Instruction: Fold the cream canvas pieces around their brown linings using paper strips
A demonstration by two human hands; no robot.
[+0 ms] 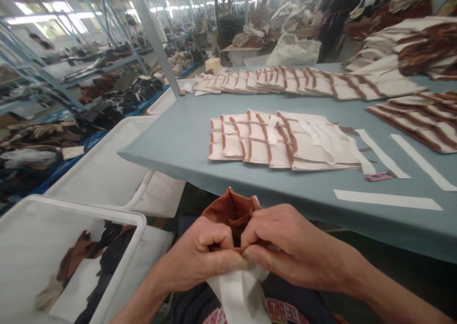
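Both my hands are closed on a small brown and cream fabric piece (232,210) held low in front of me, below the table edge. My left hand (200,257) pinches its left side with curled fingers. My right hand (285,248) grips its right side, thumb pressed against the left thumb. The brown part bunches up above my fingers; a white strip (237,295) hangs down beneath them.
A grey-blue table (185,143) carries overlapping rows of cream pieces with brown trim (282,140), a longer row (285,80) behind, white strips (387,200) and a small pink clip (379,177). White bins (107,171) stand at left; the nearest (132,219) holds dark scraps. Shelving lies beyond.
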